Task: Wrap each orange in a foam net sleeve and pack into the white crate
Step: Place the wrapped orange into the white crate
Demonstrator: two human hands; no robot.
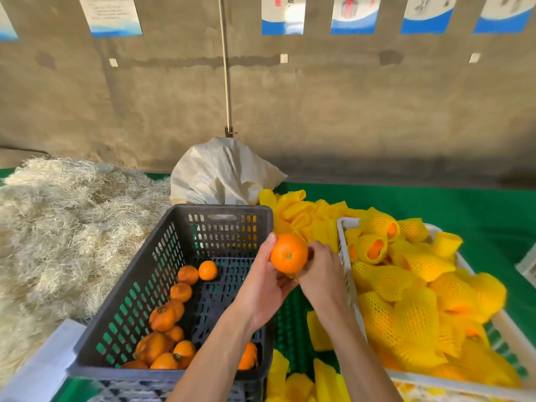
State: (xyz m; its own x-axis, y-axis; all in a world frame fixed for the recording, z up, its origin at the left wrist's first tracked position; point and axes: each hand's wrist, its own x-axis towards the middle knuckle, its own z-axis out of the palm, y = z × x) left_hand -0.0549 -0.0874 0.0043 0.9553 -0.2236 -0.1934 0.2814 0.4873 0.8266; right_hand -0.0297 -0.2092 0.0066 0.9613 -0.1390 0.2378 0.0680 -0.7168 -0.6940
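Observation:
My left hand holds a bare orange from below, thumb up along its left side, above the dark crate's right rim. My right hand touches the orange's right side, and a bit of yellow foam net shows under it at the fingers. The dark grey crate holds several loose oranges along its left side. To the right, the white crate is piled with several oranges wrapped in yellow foam net sleeves.
A heap of empty yellow foam sleeves lies behind the two crates, and more sleeves lie on the green mat between them. A white sack stands at the back. Pale straw covers the left. A concrete wall lies behind.

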